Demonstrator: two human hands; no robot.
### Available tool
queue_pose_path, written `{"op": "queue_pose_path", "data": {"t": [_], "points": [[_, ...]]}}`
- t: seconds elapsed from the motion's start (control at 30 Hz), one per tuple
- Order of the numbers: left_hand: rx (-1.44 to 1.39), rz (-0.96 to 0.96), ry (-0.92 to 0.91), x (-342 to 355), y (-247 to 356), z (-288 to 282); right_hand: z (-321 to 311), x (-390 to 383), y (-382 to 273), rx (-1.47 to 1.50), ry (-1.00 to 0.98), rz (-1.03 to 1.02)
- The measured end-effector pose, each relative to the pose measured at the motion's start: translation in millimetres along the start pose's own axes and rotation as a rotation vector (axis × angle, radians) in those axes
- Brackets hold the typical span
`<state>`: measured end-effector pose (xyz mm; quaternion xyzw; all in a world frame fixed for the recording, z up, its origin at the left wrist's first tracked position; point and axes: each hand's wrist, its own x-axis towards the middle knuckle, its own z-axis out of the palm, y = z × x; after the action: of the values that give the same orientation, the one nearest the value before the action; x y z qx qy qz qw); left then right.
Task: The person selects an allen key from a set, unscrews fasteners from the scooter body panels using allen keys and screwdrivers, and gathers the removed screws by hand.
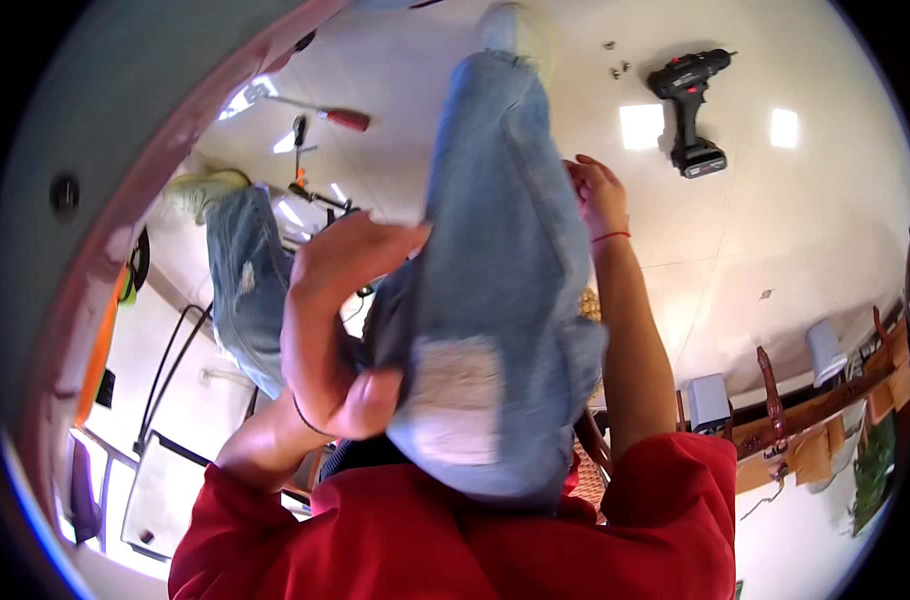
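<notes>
My left hand (325, 310) is curled beside my raised jeans leg (505, 240), thumb and fingers bent around a dark, blurred thing (387, 325) partly hidden by the hand and the denim. Past the other side of that leg, my right hand (599, 195) has its fingers bent inward. Their tips are partly behind the denim, and what they hold, if anything, does not show. Beyond my left hand lie a screwdriver with a red handle (347, 119), a black-handled screwdriver (299, 132) and some dark metal parts (320, 197).
A black cordless drill (689, 110) lies on the pale floor at the far right, with several small screws (616, 71) near it. My other jeans leg (243, 280) is at the left. A curved pinkish edge (165, 130) runs along the left. Wooden furniture (805, 425) stands at right.
</notes>
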<state>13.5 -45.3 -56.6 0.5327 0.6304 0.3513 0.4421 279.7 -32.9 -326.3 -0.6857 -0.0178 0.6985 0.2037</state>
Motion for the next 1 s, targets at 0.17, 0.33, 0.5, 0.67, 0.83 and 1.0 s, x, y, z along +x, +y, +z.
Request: {"op": "queue_pose_path", "data": {"t": [0.17,0.33,0.5,0.67,0.83,1.0], "points": [[-0.288,-0.202,0.109,-57,7,9,-12,6,15,-0.013,-0.137,-0.100],[-0.162,-0.472,0.112,-149,11,-7,-5,-34,-8,-0.111,-0.100,-0.182],[-0.198,-0.731,0.204,-220,8,-16,-13,-67,-56,-0.246,-0.049,-0.347],[-0.328,-0.642,0.351,-257,19,-11,-8,-109,-95,-0.381,-0.001,-0.513],[-0.359,-0.336,0.458,-276,35,-16,3,-150,-121,-0.509,0.052,-0.679],[-0.331,-0.346,0.528,-297,28,-26,20,-181,-124,-0.613,0.117,-0.798]]}}
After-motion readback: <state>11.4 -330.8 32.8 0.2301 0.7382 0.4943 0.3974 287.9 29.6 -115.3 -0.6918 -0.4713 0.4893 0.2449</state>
